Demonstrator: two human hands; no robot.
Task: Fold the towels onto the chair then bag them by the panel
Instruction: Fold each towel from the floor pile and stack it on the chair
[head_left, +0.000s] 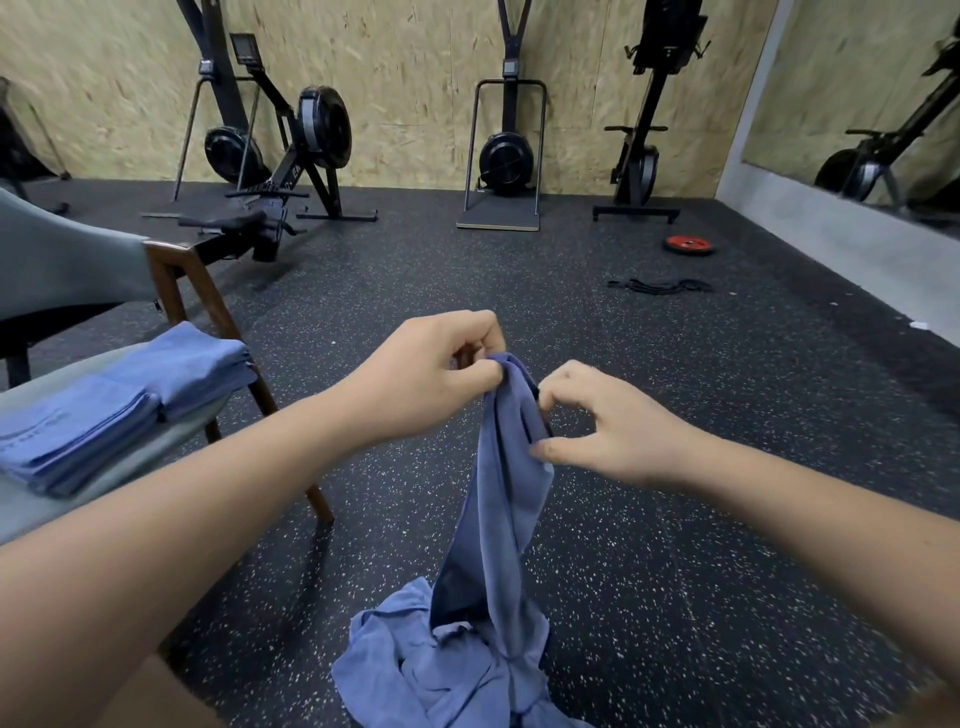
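Note:
A blue towel (501, 499) hangs in front of me, its lower end trailing into a crumpled heap of blue towels (441, 670) on the floor. My left hand (421, 379) pinches the towel's top edge. Just to the right, my right hand (613, 421) pinches the same edge with thumb and fingertips. Folded blue towels (124, 400) lie stacked on the grey seat of a wooden chair (176, 291) at the left.
Black speckled rubber floor all around. Rowing and ski machines (506, 156) stand along the plywood wall at the back. A red weight plate (688, 244) and a black band (660, 286) lie on the floor at right. A mirror (872, 104) covers the right wall.

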